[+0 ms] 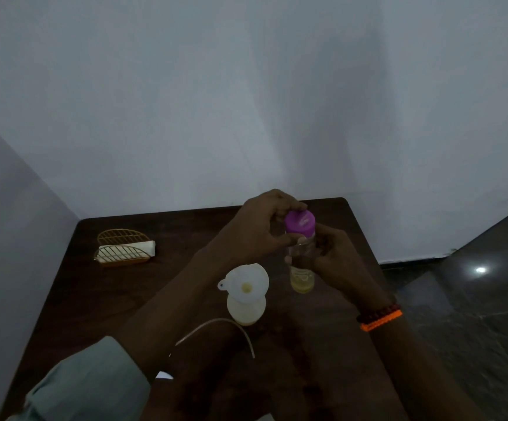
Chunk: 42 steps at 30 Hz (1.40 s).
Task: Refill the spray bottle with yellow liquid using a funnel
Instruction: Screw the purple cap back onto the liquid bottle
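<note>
On the dark wooden table (94,299) in the corner of the room we see two containers standing near each other. The nearer one is the spray bottle (246,311), a whitish bottle with pale yellow liquid inside and a white funnel (248,282) seated in its open neck; a little yellow shows at the funnel's throat. A thin curved tube (240,326) lies on the table just in front of this bottle, partly behind the left forearm.

Just to the right stands a clear bottle (302,275) with a purple cap (300,221) and a shallow layer of yellow liquid at its bottom. Our left hand (258,229) reaches over from above, its fingers and thumb curled round the purple cap and pinching it. Our right hand (334,253) wraps the clear body below the cap, fingers clamped on it. We cannot tell whether the bottle's base touches the table or sits slightly above it.

The right wrist wears a dark bead bracelet and an orange band (381,320). The left arm has a pale green sleeve (88,387) pushed up. At the far left of the table sits a gold wire holder (122,250) with white napkins (146,247) in it, well apart from the bottles.
</note>
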### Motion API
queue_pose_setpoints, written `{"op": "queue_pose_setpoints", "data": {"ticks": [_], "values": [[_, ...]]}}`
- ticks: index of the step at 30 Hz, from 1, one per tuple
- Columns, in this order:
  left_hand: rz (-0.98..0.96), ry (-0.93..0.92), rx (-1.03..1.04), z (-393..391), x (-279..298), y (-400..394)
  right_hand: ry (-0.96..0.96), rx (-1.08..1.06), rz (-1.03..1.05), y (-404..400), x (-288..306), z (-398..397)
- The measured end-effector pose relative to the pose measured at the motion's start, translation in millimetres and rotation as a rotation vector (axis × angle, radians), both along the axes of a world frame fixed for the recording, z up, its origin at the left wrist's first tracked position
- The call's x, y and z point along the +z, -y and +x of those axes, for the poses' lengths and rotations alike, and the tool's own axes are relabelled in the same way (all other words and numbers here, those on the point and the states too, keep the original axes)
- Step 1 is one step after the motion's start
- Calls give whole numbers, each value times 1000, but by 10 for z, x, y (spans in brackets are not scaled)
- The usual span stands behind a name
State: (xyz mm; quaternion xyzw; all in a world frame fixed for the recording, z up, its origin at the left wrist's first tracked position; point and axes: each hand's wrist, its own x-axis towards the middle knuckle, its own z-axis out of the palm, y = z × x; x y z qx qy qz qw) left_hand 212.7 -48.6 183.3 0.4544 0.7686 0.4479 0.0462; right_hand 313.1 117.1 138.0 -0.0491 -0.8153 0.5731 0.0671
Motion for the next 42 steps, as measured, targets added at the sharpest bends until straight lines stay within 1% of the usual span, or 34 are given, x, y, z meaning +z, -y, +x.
{"op": "queue_pose_setpoints", "data": {"ticks": [2,5,8,12,15,18,22,26,27,30,33,36,39,42], "values": [[-54,21,-69,-39,21,25,-2,1,8,14,-5,7],[-71,83,-127,-14,47,34,-13,32,15,41,31,-9],[-32,162,-68,87,55,-29,-21,65,-19,59,78,-24],[54,192,9,107,66,-72,-10,16,10,48,84,4],[83,277,48,42,68,15,14,-18,36,-11,97,31],[68,289,36,10,36,85,20,-24,49,-73,118,65],[111,388,-4,95,37,29,28,-13,52,-39,114,43],[83,278,13,102,94,-79,12,11,48,56,113,-12],[86,274,24,85,90,-78,5,8,49,69,118,-18],[110,327,63,16,83,4,14,-5,61,45,154,-9],[99,341,111,-72,61,117,18,-41,78,-37,188,20],[135,411,121,-28,65,129,20,-29,87,-38,205,9],[141,402,103,66,92,51,26,0,81,52,179,-48],[107,321,73,73,112,-13,12,21,73,125,165,-82]]}}
